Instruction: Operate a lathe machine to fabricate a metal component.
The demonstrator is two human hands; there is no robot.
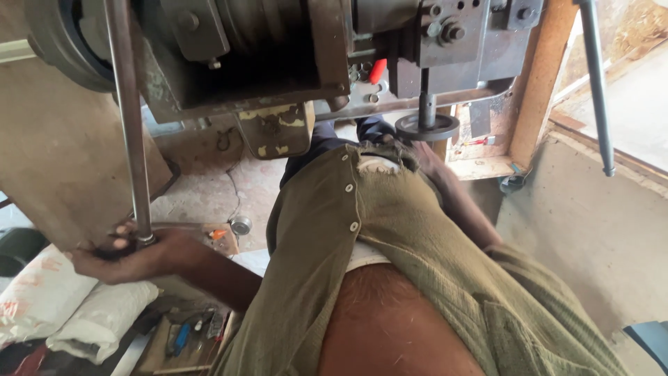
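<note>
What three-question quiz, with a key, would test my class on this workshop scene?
1. True or false: the left hand has its grip closed around the lower end of the rod.
2. What lies below the left hand, in the lower left corner of the view? A) white sacks B) a bucket C) a ladder
3. Fill in: the buttoned shirt is olive ___ in colour.

Key: 1 true; 2 A; 3 green.
</note>
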